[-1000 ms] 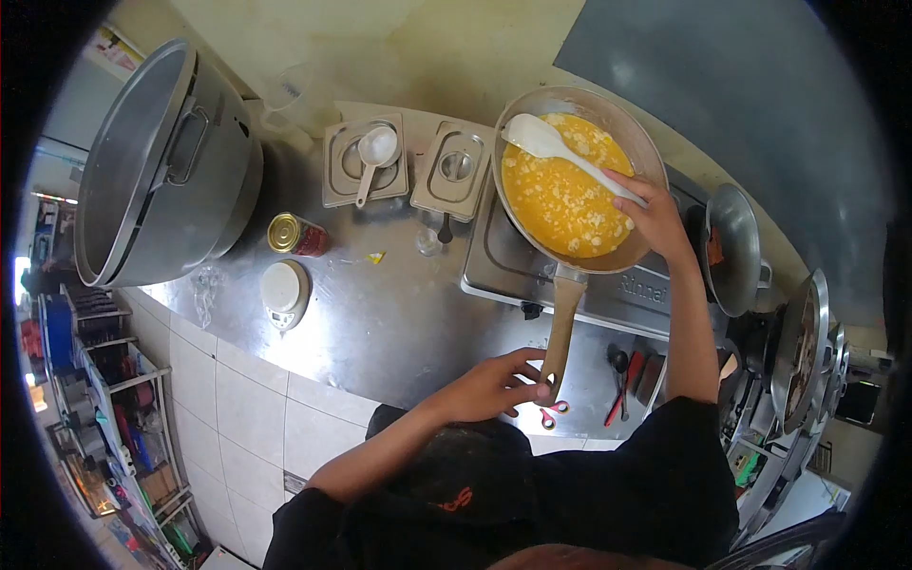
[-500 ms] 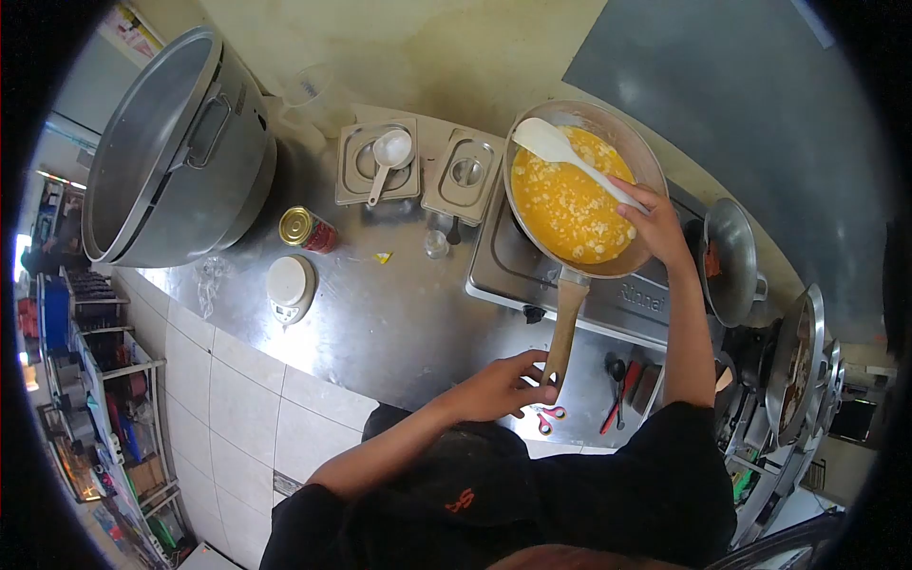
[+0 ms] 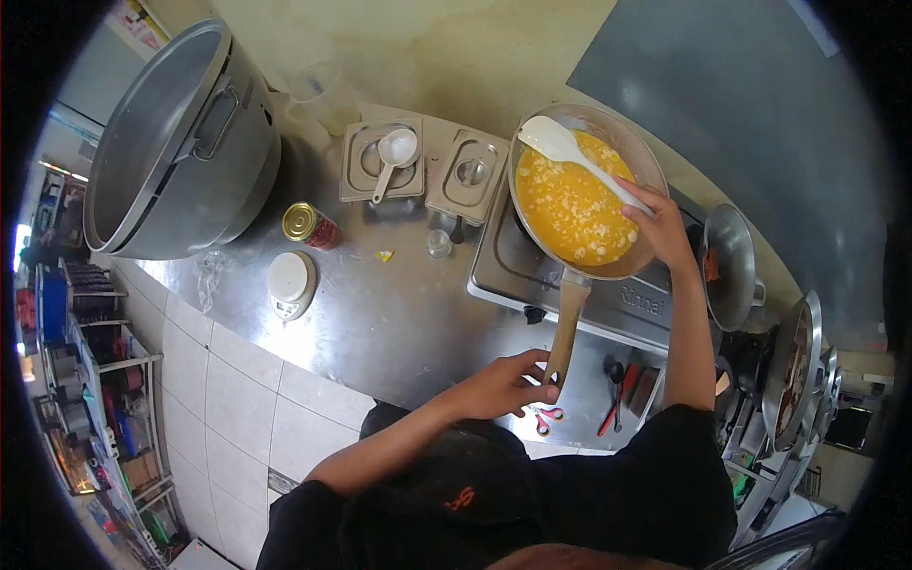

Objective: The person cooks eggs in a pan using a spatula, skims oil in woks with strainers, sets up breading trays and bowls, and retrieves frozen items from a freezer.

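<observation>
A frying pan [image 3: 649, 169] stands on the Rinnai gas stove [image 3: 503, 275], holding a yellow-orange mixture [image 3: 578, 204] dotted with pale lumps. My right hand [image 3: 660, 228] grips the handle of a white spatula [image 3: 556, 142], whose broad blade lies at the pan's upper left rim. Around the end of the pan's wooden handle [image 3: 568, 323], the fingers of my left hand [image 3: 503, 385] are closed. Scissors [image 3: 544, 419] with red handles lie on the counter just below that hand.
Left on the steel counter [image 3: 418, 313] are a kitchen scale [image 3: 291, 277], a tin can [image 3: 310, 226], a small clear cup [image 3: 439, 243] and a white scoop [image 3: 397, 147] on lidded steel containers [image 3: 467, 173]. A huge pot [image 3: 228, 142] stands far left; a wok [image 3: 731, 266] is right of the stove.
The spatula's blade has shifted slightly right and its handle a little lower, along with my right hand. My left hand stays on the pan handle.
</observation>
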The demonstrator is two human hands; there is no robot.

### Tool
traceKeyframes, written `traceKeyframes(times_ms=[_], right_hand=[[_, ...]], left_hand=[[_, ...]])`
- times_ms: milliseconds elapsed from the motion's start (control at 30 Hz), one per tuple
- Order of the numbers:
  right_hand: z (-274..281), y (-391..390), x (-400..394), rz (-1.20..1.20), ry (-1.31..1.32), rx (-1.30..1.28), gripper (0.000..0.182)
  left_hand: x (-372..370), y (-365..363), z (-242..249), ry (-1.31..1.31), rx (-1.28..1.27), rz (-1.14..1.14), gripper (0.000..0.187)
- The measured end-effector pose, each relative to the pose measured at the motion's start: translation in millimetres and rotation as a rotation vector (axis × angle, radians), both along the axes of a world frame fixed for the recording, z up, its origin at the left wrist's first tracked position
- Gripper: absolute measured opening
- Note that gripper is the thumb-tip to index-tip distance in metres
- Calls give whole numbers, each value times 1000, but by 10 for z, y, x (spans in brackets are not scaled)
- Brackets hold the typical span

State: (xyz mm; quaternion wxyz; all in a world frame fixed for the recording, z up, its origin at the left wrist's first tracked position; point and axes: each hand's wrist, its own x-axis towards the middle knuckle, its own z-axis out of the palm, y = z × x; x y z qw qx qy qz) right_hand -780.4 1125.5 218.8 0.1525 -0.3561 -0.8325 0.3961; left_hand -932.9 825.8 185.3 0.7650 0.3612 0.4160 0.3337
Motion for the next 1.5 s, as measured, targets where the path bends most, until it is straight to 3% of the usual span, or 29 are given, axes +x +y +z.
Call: traceKeyframes(times_ms=[300,567,667,1000,1200,1267,1500], right_hand=[[98,-71,-128,34,26,49,45],[539,-436,-491,108,-273,530,41],[583,-507,-528,126,-303,595,40],[744,-560,-15,-34,-199,449,36],[1172,-849,402,-93,-642,232,29],[1168,-936,428,47,-800,189,29],[650,-800,274,-132,-705,376,26]], left_hand=[[-2,-15,-1,16,16,6,61],[3,-43,15,36,29,18,59],[20,-51,-9,39,56,17,60],[298,2,-244,-16,47,175,69],[425,59,-209,-135,-20,185,51],[436,76,-170,-144,-28,172,45],[496,80,-162,-21,-53,185,40]])
